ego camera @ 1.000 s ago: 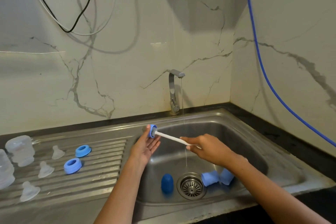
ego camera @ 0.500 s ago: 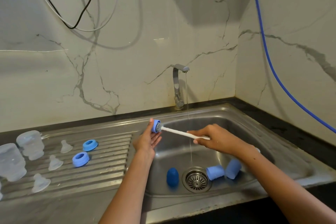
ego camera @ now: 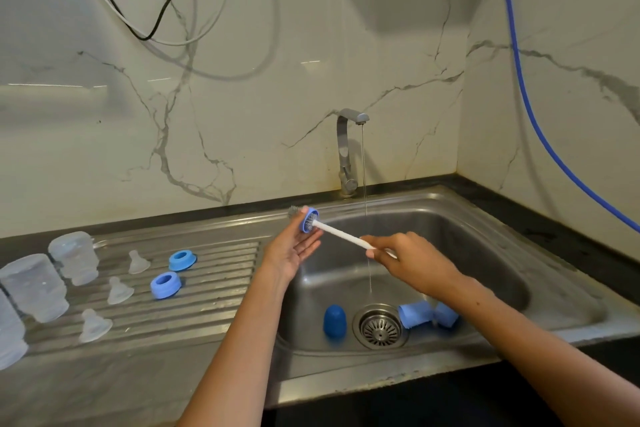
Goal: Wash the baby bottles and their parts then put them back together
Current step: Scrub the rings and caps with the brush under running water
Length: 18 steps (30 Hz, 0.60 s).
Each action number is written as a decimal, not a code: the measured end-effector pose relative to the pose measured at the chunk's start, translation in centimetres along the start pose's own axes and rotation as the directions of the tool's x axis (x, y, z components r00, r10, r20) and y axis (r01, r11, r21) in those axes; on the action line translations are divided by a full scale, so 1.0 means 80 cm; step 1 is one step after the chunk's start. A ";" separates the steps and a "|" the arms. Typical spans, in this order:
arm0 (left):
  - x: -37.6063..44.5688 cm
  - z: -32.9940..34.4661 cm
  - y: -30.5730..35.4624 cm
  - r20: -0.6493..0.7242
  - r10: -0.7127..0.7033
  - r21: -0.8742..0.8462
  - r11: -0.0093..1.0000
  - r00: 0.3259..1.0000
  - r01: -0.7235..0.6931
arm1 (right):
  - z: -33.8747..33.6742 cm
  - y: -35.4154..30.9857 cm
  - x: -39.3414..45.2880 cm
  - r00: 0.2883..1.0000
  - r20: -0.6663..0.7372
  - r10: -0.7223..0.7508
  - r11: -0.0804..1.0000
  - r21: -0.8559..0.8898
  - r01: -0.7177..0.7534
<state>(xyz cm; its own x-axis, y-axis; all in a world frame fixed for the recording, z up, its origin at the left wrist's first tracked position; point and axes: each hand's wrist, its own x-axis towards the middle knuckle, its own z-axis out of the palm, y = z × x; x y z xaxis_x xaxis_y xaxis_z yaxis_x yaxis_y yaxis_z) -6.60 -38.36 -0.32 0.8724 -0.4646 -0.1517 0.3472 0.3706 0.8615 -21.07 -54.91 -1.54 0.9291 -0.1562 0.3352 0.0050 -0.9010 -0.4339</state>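
My left hand [ego camera: 293, 250] pinches a blue collar ring [ego camera: 309, 219] at its fingertips over the sink's left rim. My right hand [ego camera: 412, 262] grips the white handle of a thin brush [ego camera: 343, 235], whose bristles poke through the ring. Three blue caps lie in the basin: one [ego camera: 334, 320] left of the drain, two [ego camera: 414, 314] [ego camera: 446, 315] right of it. On the drainboard sit two blue rings [ego camera: 182, 260] [ego camera: 165, 285], three clear teats [ego camera: 138, 262] [ego camera: 118, 290] [ego camera: 93, 325] and clear bottles [ego camera: 73, 257] [ego camera: 34, 286].
The tap [ego camera: 348, 149] runs a thin stream into the steel sink [ego camera: 485, 253], down to the drain strainer [ego camera: 380, 325]. A blue hose [ego camera: 530, 114] hangs along the right wall. Black and white cables [ego camera: 162, 10] droop on the back wall. A third bottle [ego camera: 10, 336] is cut off at the left edge.
The brush has pushed further through the ring, its bristles now sticking out the far side. Both hands stay at the same spot over the sink's left rim; my view shifted.
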 end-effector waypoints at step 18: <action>-0.006 0.001 -0.010 -0.083 0.060 0.020 0.998 0.995 -0.059 | -0.023 0.014 0.004 0.992 0.127 0.022 0.966 0.252 -0.053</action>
<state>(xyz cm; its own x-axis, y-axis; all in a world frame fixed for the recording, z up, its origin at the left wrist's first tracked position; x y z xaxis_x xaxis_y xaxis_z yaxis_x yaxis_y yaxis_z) -7.29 -38.52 -0.91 0.9173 -0.3731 -0.1393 0.2883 0.3808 0.8786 -21.50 -56.75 -0.39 0.9684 -0.1232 0.2170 0.0484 -0.7603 -0.6478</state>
